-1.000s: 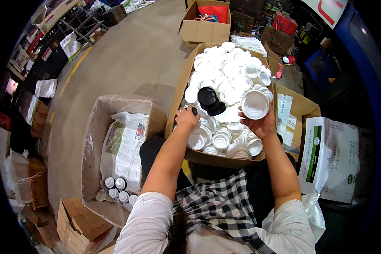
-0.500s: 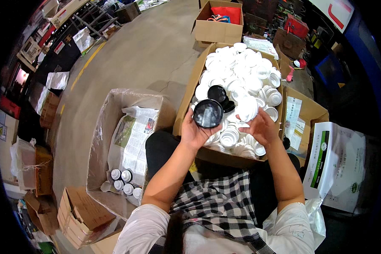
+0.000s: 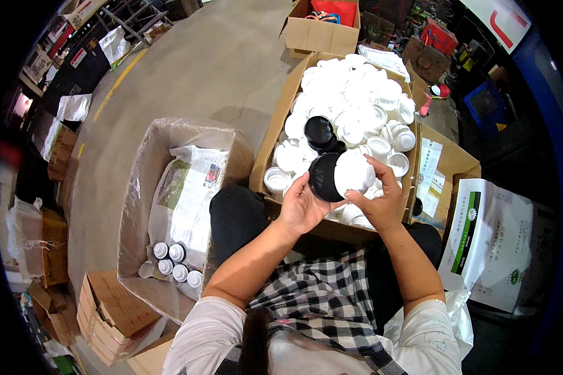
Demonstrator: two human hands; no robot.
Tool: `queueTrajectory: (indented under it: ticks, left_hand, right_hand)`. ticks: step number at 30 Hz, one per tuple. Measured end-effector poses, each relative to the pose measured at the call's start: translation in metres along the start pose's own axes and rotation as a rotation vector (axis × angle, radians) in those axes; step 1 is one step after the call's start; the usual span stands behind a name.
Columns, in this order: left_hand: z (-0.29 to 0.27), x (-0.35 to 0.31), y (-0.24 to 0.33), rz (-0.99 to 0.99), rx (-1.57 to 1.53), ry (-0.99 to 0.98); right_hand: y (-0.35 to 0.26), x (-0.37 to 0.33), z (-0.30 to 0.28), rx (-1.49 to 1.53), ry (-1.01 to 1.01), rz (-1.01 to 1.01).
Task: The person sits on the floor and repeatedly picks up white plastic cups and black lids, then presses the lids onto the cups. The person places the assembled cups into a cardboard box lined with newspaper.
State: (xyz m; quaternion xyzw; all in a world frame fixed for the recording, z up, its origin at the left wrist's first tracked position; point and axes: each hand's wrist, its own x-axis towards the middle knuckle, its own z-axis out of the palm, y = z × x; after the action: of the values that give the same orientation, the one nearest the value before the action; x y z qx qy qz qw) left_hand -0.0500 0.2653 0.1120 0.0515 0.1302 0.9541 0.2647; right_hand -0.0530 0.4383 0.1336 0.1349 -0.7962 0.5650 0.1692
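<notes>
My left hand (image 3: 298,207) is closed on a round black plastic lid (image 3: 321,178), tilted on its side above the near edge of a carton. In my right hand (image 3: 385,203) a round white plastic lid (image 3: 355,174) is gripped between thumb and fingers. The two lids overlap, the white one in front of the black one's right side; whether they are fitted together I cannot tell. Beyond them, the carton (image 3: 268,164) is heaped with white lids (image 3: 341,94). A few loose black lids (image 3: 319,130) lie on that heap, just past my hands.
At my left stands a plastic-lined carton (image 3: 137,206) with newspaper (image 3: 191,197) inside and several white-and-black lids (image 3: 180,272) in its near corner. An open carton (image 3: 322,36) sits at the far end. White printed packaging (image 3: 500,244) lies to my right.
My right hand has brought the white lid left against the black lid. The black lid has turned from facing up to standing on its side. The view has shifted slightly.
</notes>
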Motion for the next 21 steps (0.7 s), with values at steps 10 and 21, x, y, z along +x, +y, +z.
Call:
queueTrajectory:
  ticks: [10,21]
  left_hand:
    - [-0.003,-0.003,-0.006,0.099,0.073,-0.024]
    - [0.001,-0.004,-0.006,0.132,0.157,-0.022]
  right_hand:
    - [0.002,-0.003,0.017,-0.135,-0.073,-0.239]
    - [0.002,-0.004,0.018,-0.106,-0.093,-0.220]
